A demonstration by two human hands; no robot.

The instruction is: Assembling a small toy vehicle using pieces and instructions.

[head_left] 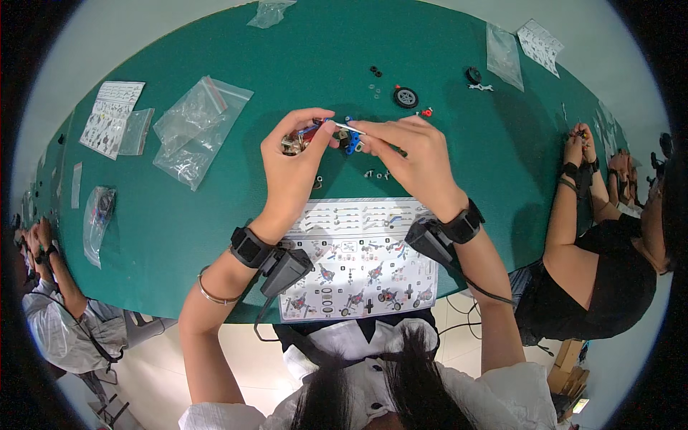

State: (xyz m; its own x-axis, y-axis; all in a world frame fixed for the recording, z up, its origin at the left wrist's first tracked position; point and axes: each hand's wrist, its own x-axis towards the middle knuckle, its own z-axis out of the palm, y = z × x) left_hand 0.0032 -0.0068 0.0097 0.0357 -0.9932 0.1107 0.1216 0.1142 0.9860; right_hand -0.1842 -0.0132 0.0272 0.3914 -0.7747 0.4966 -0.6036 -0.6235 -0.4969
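My left hand (295, 156) is closed around a small model assembly with blue (352, 143), red and silver metal parts, in the middle of the table. Much of the assembly is hidden by my fingers. A thin silver rod-like piece (347, 128) runs across its top, and whether it is a tool or a part I cannot tell. The fingertips of my right hand (419, 152) pinch the right end of this rod beside the blue parts. Just below my hands lie several small metal fasteners (376, 174). A printed instruction sheet (358, 272) lies nearest to me, between my forearms.
Beyond my right hand lie a black wheel (405, 97), small red parts (427, 112) and black rings (375, 71). Clear plastic bags (204, 122) and a parts sheet (112, 118) are at left. Another wheel (473, 75) lies far right. Co-workers sit on both sides.
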